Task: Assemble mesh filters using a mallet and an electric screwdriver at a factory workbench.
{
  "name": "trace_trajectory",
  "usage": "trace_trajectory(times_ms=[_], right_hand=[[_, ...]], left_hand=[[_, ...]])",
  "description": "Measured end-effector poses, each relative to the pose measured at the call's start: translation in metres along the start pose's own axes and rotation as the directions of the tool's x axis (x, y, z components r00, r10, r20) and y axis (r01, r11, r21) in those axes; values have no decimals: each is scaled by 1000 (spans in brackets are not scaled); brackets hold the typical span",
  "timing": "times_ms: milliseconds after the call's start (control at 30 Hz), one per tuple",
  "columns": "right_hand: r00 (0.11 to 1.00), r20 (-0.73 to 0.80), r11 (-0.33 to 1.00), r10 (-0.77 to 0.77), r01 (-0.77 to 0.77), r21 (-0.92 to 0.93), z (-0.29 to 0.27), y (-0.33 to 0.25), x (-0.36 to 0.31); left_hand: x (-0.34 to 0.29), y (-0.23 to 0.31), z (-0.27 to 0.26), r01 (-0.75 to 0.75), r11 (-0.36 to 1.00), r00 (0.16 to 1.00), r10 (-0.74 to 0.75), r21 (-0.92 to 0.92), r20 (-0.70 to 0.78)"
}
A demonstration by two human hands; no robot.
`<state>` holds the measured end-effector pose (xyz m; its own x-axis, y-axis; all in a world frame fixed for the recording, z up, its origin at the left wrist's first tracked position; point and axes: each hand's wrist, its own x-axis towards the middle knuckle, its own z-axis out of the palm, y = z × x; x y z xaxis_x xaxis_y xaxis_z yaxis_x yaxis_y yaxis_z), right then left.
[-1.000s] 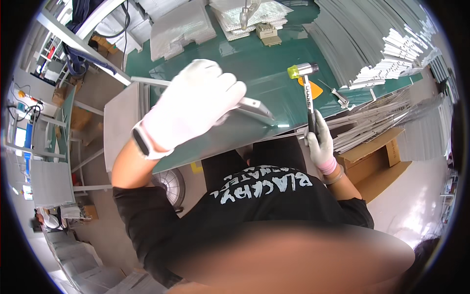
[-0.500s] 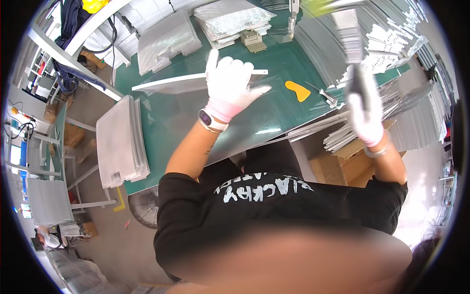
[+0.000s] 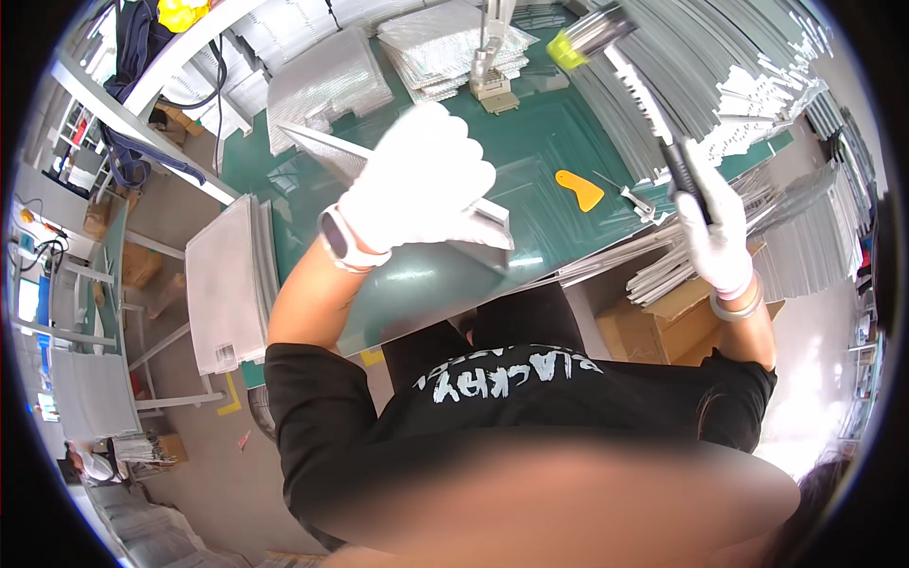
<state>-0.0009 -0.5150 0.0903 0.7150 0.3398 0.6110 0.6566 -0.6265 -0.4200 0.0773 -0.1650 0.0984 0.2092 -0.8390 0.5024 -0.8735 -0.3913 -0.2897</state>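
In white gloves, my left hand [image 3: 421,180] is closed around a thin grey panel with a white edge strip [image 3: 324,142], holding it tilted above the green tabletop [image 3: 398,298]. The hand hides the middle of the panel. Off to the right, my right hand [image 3: 712,222] grips the black handle of a mallet [image 3: 592,40], its head raised toward the far side of the table. That head is dark in the middle with a yellow-green end, slightly blurred. Between my hands, a yellow scraper [image 3: 579,190] lies on the table beside a small metal-and-white hand tool [image 3: 639,203].
Stacked flat panels [image 3: 227,284] sit at the table's left edge, with more stacks [image 3: 327,85] at the back. A small beige metal device [image 3: 493,93] stands near the far middle. Long grey strips [image 3: 729,57] are piled at the right, above an open cardboard box [image 3: 653,327].
My left hand has come nearer and lifted and tilted the panel. The mallet head has swung leftward, while my right hand has moved only slightly.
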Motion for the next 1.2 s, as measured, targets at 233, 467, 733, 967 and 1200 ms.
trace_trajectory(times_ms=[233, 467, 733, 967, 1200], right_hand=[[972, 142, 981, -189, 192, -11, -9, -11, 10], [882, 320, 910, -347, 399, -115, -10, -25, -3], [974, 148, 983, -173, 179, -28, -2, -36, -24], [958, 248, 980, 141, -170, 99, 90, 33, -83], [971, 158, 984, 180, -178, -30, 164, 51, -86]], left_hand=[[-17, 23, 42, 245, 967, 924, -254, -66, -286], [-13, 39, 60, 373, 915, 794, -401, -155, -456], [-19, 43, 56, 388, 911, 791, -407, -139, -458], [-39, 44, 49, 283, 933, 771, -359, -222, -525], [-106, 51, -13, -266, 614, 486, -580, -743, -653]])
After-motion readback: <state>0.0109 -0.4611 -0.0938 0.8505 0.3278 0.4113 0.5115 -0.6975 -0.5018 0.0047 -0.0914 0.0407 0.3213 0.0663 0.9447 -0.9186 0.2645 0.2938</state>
